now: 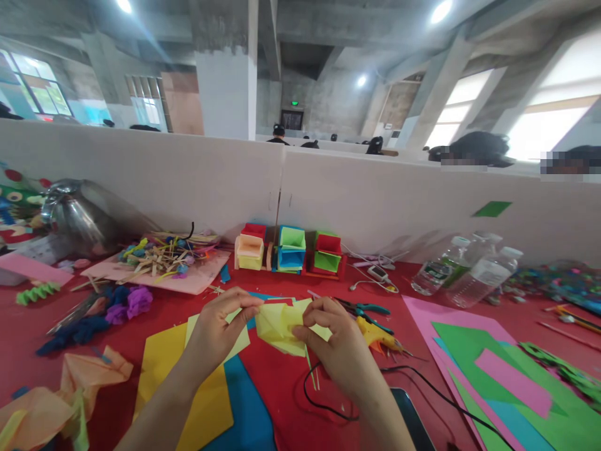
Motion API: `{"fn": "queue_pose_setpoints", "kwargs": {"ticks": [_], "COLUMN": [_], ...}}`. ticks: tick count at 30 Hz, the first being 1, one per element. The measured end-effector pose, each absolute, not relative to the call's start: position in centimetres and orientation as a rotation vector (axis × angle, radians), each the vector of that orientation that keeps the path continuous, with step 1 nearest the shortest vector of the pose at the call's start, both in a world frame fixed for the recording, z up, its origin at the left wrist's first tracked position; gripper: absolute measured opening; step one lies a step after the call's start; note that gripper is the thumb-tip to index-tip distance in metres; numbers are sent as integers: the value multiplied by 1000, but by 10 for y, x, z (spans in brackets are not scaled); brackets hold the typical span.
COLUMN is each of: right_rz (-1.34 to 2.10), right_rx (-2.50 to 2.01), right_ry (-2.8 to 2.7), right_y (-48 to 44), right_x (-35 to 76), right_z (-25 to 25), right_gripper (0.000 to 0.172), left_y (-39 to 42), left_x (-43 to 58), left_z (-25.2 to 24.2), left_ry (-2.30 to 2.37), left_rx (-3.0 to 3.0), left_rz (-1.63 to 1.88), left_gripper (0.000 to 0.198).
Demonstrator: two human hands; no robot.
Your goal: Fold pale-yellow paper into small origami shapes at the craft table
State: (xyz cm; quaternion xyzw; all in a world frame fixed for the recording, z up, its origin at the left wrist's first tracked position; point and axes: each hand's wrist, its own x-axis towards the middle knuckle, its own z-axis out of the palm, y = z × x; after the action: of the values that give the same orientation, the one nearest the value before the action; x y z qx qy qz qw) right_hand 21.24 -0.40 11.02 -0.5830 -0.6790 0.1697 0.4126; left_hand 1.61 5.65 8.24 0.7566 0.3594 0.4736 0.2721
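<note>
Between my two hands is a piece of pale yellow paper [280, 327], partly folded, held up over the red table. My left hand [224, 326] pinches its upper left corner between thumb and fingers. On the other side, my right hand [328, 326] grips the right part, thumb and fingertips pressed on it. Below the hands lie yellow sheets [188, 382], a blue sheet [251, 407] and a red sheet [277, 388]. Just right of my right hand are pliers with teal handles [370, 310] and a yellow glue gun [380, 338].
Small folded paper boxes [292, 250] stand against the white partition [357, 200]. Plastic bottles [483, 275] and coloured sheets [507, 376] are at right, with a black cable [422, 374] and a phone [413, 419] nearer. Left are craft sticks [162, 260], crepe paper [126, 307] and a metal jug [77, 219].
</note>
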Motion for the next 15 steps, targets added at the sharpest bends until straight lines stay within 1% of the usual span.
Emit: {"fn": "queue_pose_setpoints", "kwargs": {"ticks": [8, 15], "right_rz": [331, 327], "right_rx": [-1485, -1482], "right_ry": [-1711, -1719], "right_y": [-4, -3], "right_x": [211, 213], "right_z": [111, 111], "right_gripper": [14, 14], "left_y": [53, 54], "left_x": [20, 18], "left_z": [85, 84], "left_ry": [1032, 875], "left_rx": [2011, 2057], "left_rz": [1180, 1107], "left_gripper": [18, 16]}}
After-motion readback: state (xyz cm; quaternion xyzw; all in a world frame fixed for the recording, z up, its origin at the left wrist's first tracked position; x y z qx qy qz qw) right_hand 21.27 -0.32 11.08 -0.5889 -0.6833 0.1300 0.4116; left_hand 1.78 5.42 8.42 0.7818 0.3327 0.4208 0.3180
